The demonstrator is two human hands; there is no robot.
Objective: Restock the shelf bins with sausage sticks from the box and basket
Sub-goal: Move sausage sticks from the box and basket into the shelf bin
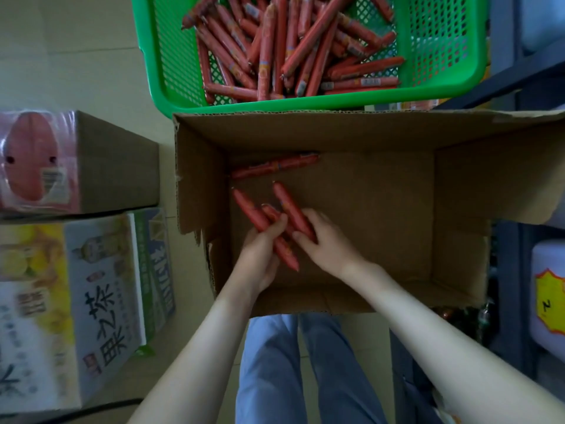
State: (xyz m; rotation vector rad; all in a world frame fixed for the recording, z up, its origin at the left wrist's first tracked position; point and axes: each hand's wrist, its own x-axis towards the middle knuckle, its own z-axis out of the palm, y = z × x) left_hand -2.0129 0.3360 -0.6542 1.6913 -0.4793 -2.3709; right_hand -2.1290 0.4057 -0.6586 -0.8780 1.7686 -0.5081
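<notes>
Reaching into the open brown cardboard box [336, 133], left hand [260, 255] and right hand [324, 240] each clasp red plastic-wrapped sausage sticks [253, 214]; loosely bundled, these may slip during lifting.

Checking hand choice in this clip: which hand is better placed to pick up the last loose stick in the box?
Probably the right hand: it touches only one stick, while the left hand already has a full grip on a bundle. The loose stick lies beyond both.
</notes>
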